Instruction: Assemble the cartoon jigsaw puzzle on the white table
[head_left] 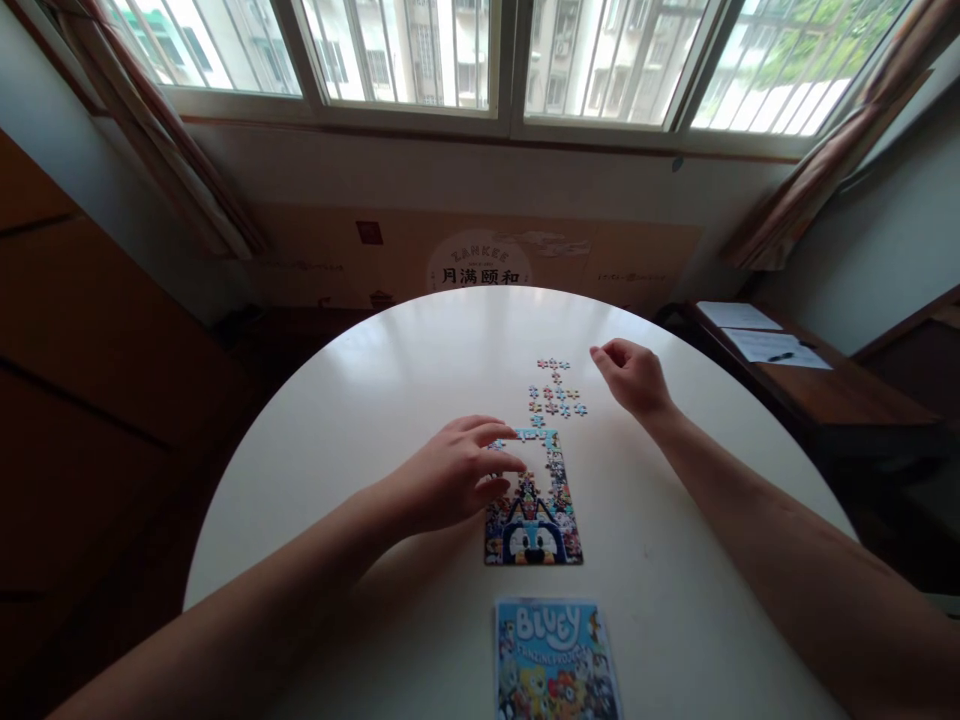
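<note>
A partly filled jigsaw puzzle [532, 540] lies on the white round table [337, 420], with a bare gap in its upper middle. My left hand [469, 465] hovers over the puzzle's upper left side, fingers apart and reaching over the gap; no piece shows in it. Loose puzzle pieces [551, 393] are spread in short rows just beyond the puzzle's top edge. To the right of these pieces is my right hand [634, 375], its fingers curled in and the thumb against them; whatever they may hold is hidden.
A blue "Bluey" picture sheet [555, 660] lies at the near side of the table. On the right, a brown side table [862, 390] holds papers [776, 348] and a pen. A barred window and a printed box stand beyond the table.
</note>
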